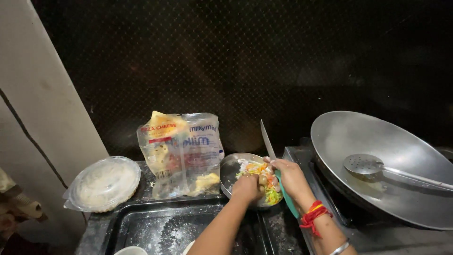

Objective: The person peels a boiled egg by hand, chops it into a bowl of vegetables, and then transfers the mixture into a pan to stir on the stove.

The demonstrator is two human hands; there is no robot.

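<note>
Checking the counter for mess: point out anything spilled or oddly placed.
White powder is scattered across the black tray, like a spill. The knife in the right hand points blade-up over the steel plate of chopped vegetables. Nothing else stands out.

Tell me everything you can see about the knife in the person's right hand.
The knife has a narrow, pale metal blade and a green handle. The right hand grips it where blade meets handle, so the blade points up and slightly left while the handle end sticks out downward below the hand. It is held over the steel plate of chopped vegetables, beside the left hand. Whether the blade touches the food cannot be told.
</note>
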